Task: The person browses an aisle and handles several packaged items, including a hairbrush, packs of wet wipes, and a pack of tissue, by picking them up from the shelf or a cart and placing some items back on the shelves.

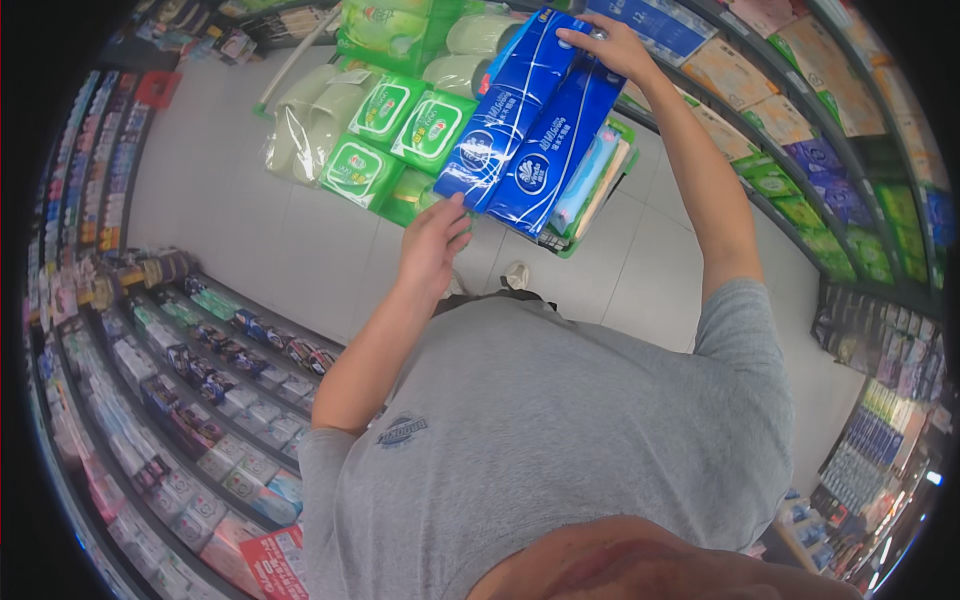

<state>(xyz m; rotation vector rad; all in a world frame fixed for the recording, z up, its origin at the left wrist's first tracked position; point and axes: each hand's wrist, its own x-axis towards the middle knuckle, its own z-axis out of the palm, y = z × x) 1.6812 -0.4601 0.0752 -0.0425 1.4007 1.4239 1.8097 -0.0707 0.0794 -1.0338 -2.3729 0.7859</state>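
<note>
Blue plastic-wrapped tissue packs (pixel 529 127) marked Vinda lie side by side on top of a loaded green-edged shopping cart (pixel 581 244). My right hand (pixel 607 45) rests on their far end, thumb and fingers spread over the wrap. At the near left corner of the packs, my left hand (pixel 439 232) touches the edge with its fingertips. Left of them lie green wet-wipe packs (pixel 435 131), and beyond these are pale slippers in clear plastic (pixel 307 127). A large green pack (pixel 386 34) stands at the far side. Light blue packs (pixel 585 184) show beside the blue ones.
Shelves of tissue packs (pixel 772 176) curve along the right. To the left, a long shelf of small packaged goods (pixel 217 360) runs beside me. Grey floor tiles (pixel 247 232) lie between the shelves, and my shoe (pixel 517 275) shows below the cart.
</note>
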